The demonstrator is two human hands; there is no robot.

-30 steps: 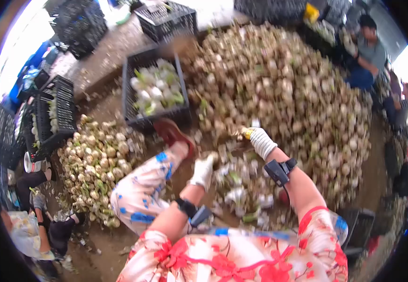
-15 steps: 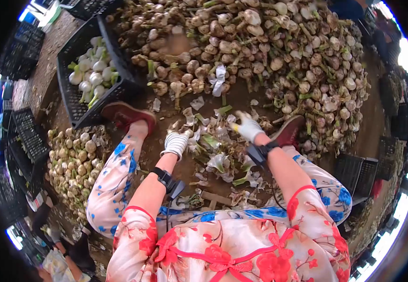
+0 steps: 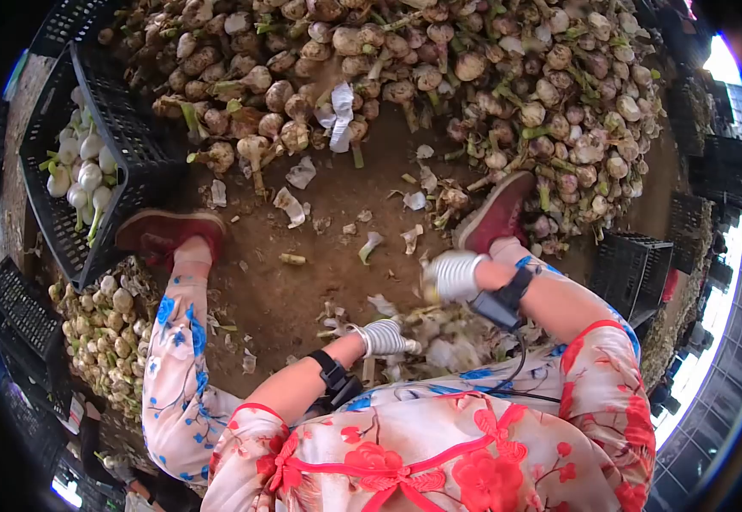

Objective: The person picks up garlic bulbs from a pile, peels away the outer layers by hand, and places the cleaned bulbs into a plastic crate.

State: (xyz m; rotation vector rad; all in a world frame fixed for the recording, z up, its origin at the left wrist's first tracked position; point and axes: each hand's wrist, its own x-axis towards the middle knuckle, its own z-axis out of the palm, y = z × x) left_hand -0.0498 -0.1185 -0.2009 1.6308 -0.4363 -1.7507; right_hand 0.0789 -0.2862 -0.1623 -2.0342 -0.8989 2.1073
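My left hand (image 3: 385,338), in a white striped glove, reaches right at the left edge of a loose heap of garlic skins and trimmings (image 3: 456,347) close to my lap. My right hand (image 3: 454,277), gloved the same way, hangs just above the far side of that heap. Motion blurs its fingers, and the left fingers are mostly turned away, so I make out no object in either hand. Beyond them, a large pile of untrimmed garlic bulbs (image 3: 465,64) with stalks spreads across the ground.
A black plastic crate (image 3: 128,192) with cleaned white garlic (image 3: 89,175) stands at left, beside my red shoe (image 3: 166,235). Smaller bulbs (image 3: 111,341) lie below it. My other shoe (image 3: 499,213) borders the big pile. Black crates (image 3: 631,269) stand at right. Scattered skins dot the brown ground (image 3: 303,290).
Both hands have come back toward my lap, and the heap of skins has moved with them, baring brown ground between my feet. The camera view has shifted too.
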